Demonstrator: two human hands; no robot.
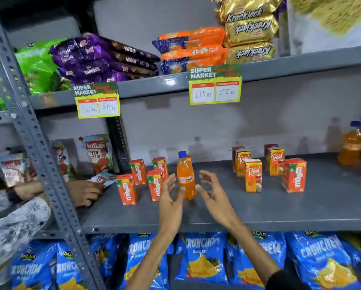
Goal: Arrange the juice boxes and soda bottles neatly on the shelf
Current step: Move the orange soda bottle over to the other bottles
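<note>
Both hands, left hand [171,195] and right hand [212,190], spread-fingered, flank an upright orange soda bottle [185,177] among juice boxes [127,189]

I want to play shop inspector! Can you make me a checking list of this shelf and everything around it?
Surface: grey metal shelf, mostly bare at the front.
Job's things: small orange soda bottle upright in the middle; four Maaza juice boxes to its left; Real juice boxes and one more Maaza box to its right; bigger orange bottle far right.
Clutter: nothing seen.
Hands: left hand and right hand open, either side of the small bottle.
Cables: nothing seen.
Surroundings: biscuit packs above, blue snack bags below, another person's hand at the next shelf.
</note>
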